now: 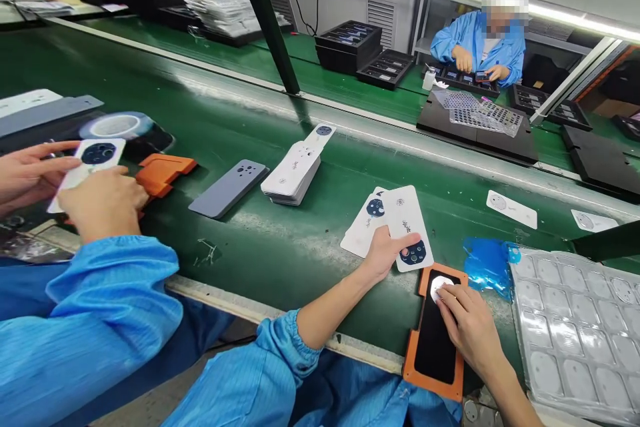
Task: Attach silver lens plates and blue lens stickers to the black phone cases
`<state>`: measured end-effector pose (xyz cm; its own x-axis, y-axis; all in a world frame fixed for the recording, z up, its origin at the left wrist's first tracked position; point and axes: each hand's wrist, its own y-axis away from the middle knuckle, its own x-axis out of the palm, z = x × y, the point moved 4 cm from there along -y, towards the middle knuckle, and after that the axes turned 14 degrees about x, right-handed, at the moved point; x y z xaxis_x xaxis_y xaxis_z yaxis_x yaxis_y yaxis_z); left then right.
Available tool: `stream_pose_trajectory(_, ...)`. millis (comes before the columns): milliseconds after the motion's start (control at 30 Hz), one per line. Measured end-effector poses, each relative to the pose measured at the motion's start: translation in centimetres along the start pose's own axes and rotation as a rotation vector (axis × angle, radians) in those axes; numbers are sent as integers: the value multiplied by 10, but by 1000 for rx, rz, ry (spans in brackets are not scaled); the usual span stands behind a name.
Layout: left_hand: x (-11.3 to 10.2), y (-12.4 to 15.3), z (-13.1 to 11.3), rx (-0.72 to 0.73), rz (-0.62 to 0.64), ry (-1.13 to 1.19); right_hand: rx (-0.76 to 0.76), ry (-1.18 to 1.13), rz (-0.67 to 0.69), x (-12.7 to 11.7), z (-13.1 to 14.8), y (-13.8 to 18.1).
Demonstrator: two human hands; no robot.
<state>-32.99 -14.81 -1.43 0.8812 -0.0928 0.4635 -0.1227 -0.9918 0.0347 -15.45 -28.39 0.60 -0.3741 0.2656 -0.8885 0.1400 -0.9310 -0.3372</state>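
My left hand point(381, 255) is closed on a white phone back cover point(407, 213), its thumb on the dark round camera area. Beneath that hand lies another white cover point(360, 232), also with a dark camera disc. My right hand point(470, 323) pinches a white round piece point(440, 287) at the top of an orange fixture point(411, 360). The fixture has a black recessed bed point(434, 340). It rests at the bench's near edge, just below the cover in my left hand. Whether the round piece touches the bed I cannot tell.
Right of the fixture are a crumpled blue film point(485, 267) and a clear compartment tray point(570, 320). White covers point(293, 170) are stacked mid-bench beside a grey cover point(227, 190). A neighbour's hands point(103, 203) work at left; another person point(480, 47) sits across.
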Motion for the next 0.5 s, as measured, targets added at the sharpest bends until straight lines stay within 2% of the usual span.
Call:
stream_pose_trajectory(300, 6, 5, -3, 86, 110, -20, 15, -69, 53, -10, 2, -5)
stream_pose_trajectory(367, 9, 9, -2, 104, 115, -84, 71, -183, -3, -17, 6, -11)
stream_pose_trajectory(500, 21, 23, 0, 159, 121, -161, 293, -327, -208, -27, 17, -30)
